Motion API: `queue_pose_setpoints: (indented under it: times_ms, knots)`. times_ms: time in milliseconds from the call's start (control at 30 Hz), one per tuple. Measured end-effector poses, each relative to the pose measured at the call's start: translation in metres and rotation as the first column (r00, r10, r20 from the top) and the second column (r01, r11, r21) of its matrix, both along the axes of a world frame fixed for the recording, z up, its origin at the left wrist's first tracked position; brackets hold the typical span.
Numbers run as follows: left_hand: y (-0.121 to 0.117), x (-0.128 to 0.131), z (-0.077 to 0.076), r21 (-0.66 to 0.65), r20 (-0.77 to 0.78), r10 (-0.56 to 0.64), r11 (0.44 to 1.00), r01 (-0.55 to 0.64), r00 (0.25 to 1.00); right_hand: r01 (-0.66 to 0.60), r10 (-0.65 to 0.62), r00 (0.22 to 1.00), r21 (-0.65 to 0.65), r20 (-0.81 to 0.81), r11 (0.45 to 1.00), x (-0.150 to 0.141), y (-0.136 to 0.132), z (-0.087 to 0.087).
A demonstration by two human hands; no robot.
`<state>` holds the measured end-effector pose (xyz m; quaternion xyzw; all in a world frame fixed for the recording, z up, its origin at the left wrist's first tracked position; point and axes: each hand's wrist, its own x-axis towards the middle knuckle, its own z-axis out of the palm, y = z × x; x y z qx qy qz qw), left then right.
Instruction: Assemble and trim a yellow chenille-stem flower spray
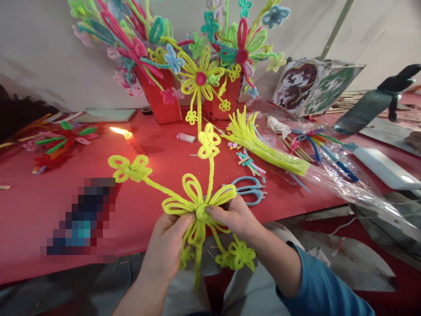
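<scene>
Yellow-green looped flower of fuzzy stems (201, 213) is held upright above the near edge of the red-covered table (141, 219). Left hand (166, 239): thumb and fingers clamped on the flower's left loops beside its centre. Right hand (238, 217): thumb pressed at the centre, fingers clamped on the right side. Blue-handled scissors (251, 192) lie just beyond the right hand; a lit red candle (131, 142) stands farther left.

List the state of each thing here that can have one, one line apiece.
Yellow pipe-cleaner flower, held, petals looped open
Left hand, pinching it
Right hand, pinching it
Red candle, lit
Blue scissors, lying flat, open or shut unclear
Bottle, black cap on
Yellow pipe-cleaner bundle, ends out of clear plastic
Pixelated object, state unreadable
</scene>
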<state>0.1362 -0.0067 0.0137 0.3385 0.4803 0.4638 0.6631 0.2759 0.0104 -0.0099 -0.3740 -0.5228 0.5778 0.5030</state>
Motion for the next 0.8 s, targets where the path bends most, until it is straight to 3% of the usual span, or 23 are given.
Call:
queue_pose_setpoints:
  times_ms: [500,800]
  knots:
    - [0.0025,0.0002,-0.0040,0.008,0.011,0.040,0.999,-0.040,0.999,0.016,-0.016,1.000,0.031,-0.014,0.999,-0.0010,0.0000,0.0008]
    - [0.0015,0.0004,-0.0022,0.023,0.002,0.002,1.000,-0.002,1.000,0.012,-0.013,0.999,-0.011,-0.032,1.000,-0.0001,0.0000,-0.0016]
